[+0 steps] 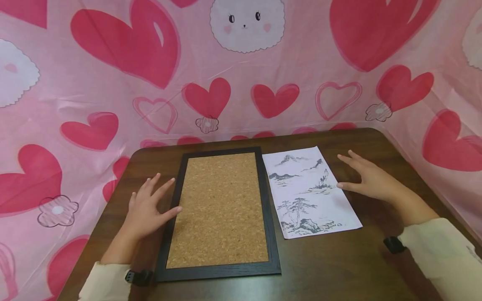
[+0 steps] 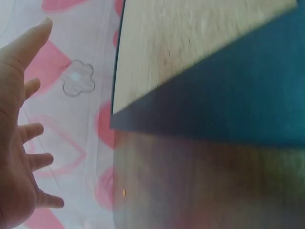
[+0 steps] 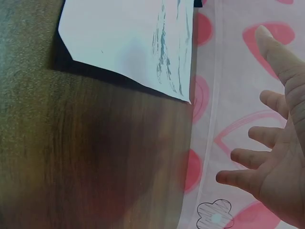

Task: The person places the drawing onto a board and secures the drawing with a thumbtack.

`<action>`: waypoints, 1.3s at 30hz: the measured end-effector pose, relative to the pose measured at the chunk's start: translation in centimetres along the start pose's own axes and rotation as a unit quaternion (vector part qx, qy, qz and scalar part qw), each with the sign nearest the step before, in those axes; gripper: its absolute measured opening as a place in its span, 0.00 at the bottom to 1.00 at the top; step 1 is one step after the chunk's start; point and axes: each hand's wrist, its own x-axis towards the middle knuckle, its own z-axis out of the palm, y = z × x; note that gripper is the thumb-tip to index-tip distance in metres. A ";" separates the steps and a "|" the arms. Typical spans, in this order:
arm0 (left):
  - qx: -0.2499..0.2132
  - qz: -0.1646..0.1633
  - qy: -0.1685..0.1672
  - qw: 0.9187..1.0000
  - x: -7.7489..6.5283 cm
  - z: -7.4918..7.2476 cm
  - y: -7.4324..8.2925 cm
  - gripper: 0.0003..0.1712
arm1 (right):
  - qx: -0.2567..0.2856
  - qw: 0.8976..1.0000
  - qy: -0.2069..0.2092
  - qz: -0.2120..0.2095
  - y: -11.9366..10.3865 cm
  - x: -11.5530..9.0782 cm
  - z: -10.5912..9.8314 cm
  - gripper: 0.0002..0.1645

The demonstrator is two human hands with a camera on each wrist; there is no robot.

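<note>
- The left hand [image 1: 148, 209] is released, its fingers spread and holding nothing; in the head view its thumb crosses the left border of the black frame [image 1: 222, 271], while the left wrist view shows the hand apart from it.
- The right hand [image 1: 373, 179] is likewise released, fingers spread, its thumb tip at the right edge of the white sheet [image 1: 308, 196] in the head view; the right wrist view shows the two apart.
- The black frame lies flat on the brown desk [image 1: 339, 267], between the left hand and the sheet, with a cork panel [image 1: 220, 213] inside its border.
- The sheet lies just beside the frame's right side, slightly askew, printed with mountains, trees and rocks in dark ink.
- Cream sleeves [image 1: 440, 251] cover both forearms, with a dark band [image 1: 139, 277] near each wrist.
- A pink cloth [image 1: 241, 71] with red hearts hangs behind the desk.
</note>
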 end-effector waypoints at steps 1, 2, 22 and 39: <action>-0.010 0.003 0.001 1.000 0.1 0.1 0.1 0.48 | 0.003 1.000 -0.003 0.000 0.0 0.1 0.0 0.59; -0.019 0.006 0.002 1.000 0.2 0.3 0.2 0.48 | 0.005 1.000 -0.005 0.000 0.1 0.2 0.0 0.58; -0.160 0.020 -0.039 0.986 2.0 2.0 3.2 0.47 | 0.137 0.989 -0.039 0.046 1.6 1.4 -0.1 0.52; -0.196 0.059 -0.054 0.977 3.1 3.8 5.5 0.48 | 0.305 0.948 -0.065 0.065 5.0 2.3 1.0 0.46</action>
